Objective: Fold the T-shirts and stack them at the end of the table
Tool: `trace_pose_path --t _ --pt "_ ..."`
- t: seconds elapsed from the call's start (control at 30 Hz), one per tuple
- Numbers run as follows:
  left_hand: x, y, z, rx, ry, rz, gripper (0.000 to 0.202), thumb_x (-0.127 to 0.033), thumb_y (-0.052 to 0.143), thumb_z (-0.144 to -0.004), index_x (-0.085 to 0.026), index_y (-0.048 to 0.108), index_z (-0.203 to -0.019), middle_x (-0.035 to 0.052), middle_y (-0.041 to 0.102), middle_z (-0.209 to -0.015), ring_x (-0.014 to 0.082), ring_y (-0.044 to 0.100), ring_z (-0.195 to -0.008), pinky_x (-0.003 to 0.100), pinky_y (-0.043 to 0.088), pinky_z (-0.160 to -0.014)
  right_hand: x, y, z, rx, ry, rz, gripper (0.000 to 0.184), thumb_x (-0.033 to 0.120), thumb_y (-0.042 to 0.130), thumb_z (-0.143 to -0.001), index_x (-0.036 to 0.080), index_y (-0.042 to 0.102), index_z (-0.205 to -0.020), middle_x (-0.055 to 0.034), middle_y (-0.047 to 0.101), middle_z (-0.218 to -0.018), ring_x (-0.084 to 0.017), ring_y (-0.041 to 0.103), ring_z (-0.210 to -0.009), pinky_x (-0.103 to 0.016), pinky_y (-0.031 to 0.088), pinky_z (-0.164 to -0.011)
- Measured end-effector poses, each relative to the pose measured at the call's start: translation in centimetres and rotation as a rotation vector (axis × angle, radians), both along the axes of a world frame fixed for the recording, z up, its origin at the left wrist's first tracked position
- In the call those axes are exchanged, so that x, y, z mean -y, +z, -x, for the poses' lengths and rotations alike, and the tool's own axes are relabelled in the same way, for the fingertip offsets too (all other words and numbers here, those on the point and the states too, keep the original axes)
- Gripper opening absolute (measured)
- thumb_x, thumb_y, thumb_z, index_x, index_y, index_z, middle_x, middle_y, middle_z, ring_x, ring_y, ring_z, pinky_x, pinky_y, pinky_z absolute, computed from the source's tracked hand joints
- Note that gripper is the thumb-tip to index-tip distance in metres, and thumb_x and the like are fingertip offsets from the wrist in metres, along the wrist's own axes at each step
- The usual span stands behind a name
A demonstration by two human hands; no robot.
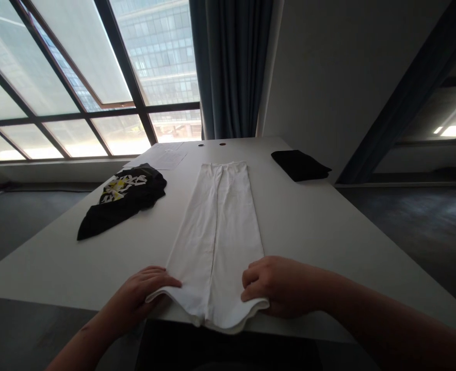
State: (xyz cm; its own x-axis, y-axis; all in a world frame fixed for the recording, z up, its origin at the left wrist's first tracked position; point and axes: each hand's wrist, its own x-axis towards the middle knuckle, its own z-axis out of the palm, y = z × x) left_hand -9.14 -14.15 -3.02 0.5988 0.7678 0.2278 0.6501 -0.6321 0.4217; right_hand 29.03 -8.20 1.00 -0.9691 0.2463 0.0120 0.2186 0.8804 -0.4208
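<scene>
A pair of white trousers lies lengthwise on the white table, waistband at the far end, both leg hems at the near edge. My left hand grips the left hem's outer corner, thumb beneath and fingers on top. At the right hem, my right hand has its fingers curled round the cloth's outer edge. The near hems lift slightly and hang a little over the table edge.
Left of the trousers lies a crumpled black garment with a yellow and white print. A folded black cloth rests on the right. Paper sheets and two small round dark spots are toward the far edge of the table.
</scene>
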Motion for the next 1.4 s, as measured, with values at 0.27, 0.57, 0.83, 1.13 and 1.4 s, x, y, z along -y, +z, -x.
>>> trace_pose_path --t 0.27,0.57,0.83,1.13,1.4 --pt "-4.0 2.8 -2.3 0.242 0.259 0.116 0.035 -0.045 0.052 -0.098 -0.018 0.066 -0.080 0.0002 0.066 -0.070 0.0145 0.061 -0.064 0.023 0.049 -0.063 -3.0 1.2 -2.2 -0.317 -0.253 0.435 0.034 0.043 0.057 -0.098 0.016 0.064 -0.078 -0.0012 0.061 -0.071 -0.013 0.055 -0.063 -0.025 0.045 -0.064" --pt "-17.0 -0.2 -3.7 0.091 0.450 0.111 0.039 -0.056 0.051 -0.089 -0.019 0.064 -0.087 0.0000 0.060 -0.070 0.0177 0.055 -0.067 0.029 0.045 -0.067 -10.3 -4.3 -2.3 -0.354 -1.006 0.078 0.028 0.043 0.062 -0.088 0.017 0.072 -0.087 -0.0020 0.065 -0.071 -0.019 0.058 -0.068 -0.029 0.042 -0.067" --pt "-18.3 -2.6 -2.6 -0.093 0.438 0.001 0.045 -0.053 0.048 -0.091 -0.020 0.067 -0.114 0.0062 0.071 -0.093 0.0221 0.064 -0.083 0.031 0.047 -0.082 -11.5 -5.9 -2.6 -0.428 -1.009 0.037 0.031 0.026 0.067 -0.084 0.021 0.074 -0.113 -0.0036 0.071 -0.092 -0.019 0.064 -0.083 -0.030 0.046 -0.083" --pt "-18.3 -2.3 -2.2 -0.061 0.475 0.051 0.037 -0.045 0.047 -0.091 -0.023 0.065 -0.113 0.0009 0.068 -0.085 0.0187 0.061 -0.076 0.029 0.044 -0.072 -12.5 -6.8 -2.7 -0.368 -0.972 -0.076 0.020 0.022 0.069 -0.085 0.019 0.077 -0.103 -0.0074 0.070 -0.102 -0.022 0.062 -0.100 -0.034 0.044 -0.095" --pt "-17.7 -1.6 -2.7 -0.098 0.538 0.011 0.018 -0.035 0.049 -0.089 -0.024 0.060 -0.099 0.0038 0.073 -0.097 0.0212 0.066 -0.084 0.031 0.045 -0.075 -11.8 -6.3 -2.5 -0.328 -1.058 -0.078 0.015 0.028 0.066 -0.087 0.018 0.074 -0.096 -0.0031 0.071 -0.080 -0.018 0.063 -0.077 -0.030 0.046 -0.078"
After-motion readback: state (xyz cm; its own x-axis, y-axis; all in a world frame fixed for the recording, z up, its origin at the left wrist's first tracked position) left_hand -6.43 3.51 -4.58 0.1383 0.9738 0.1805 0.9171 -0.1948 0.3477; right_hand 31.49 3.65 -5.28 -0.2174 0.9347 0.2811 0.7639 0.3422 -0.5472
